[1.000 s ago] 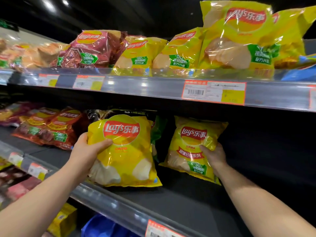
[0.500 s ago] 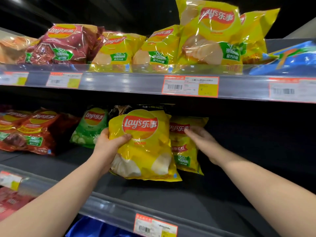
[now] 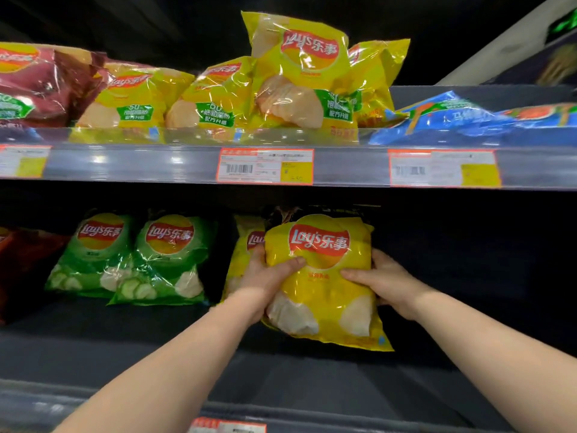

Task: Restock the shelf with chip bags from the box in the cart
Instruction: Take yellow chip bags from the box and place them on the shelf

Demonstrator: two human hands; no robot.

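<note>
Yellow chip bag [image 3: 324, 285] stands on the dark lower shelf [image 3: 281, 373], held between both hands. The left hand [image 3: 265, 282] grips its left edge, thumb pressed across the front and fingers curled behind; the right hand [image 3: 387, 282] clasps the right edge likewise. A second yellow bag [image 3: 245, 248] sits just behind, with green bags [image 3: 168, 260] to the left.

Right hand [image 3: 385, 281]: moved off rear yellow bag [image 3: 243, 254] onto right edge of front yellow bag [image 3: 324, 295]. Front yellow bag: shifted right, covering most of rear yellow bag.
</note>
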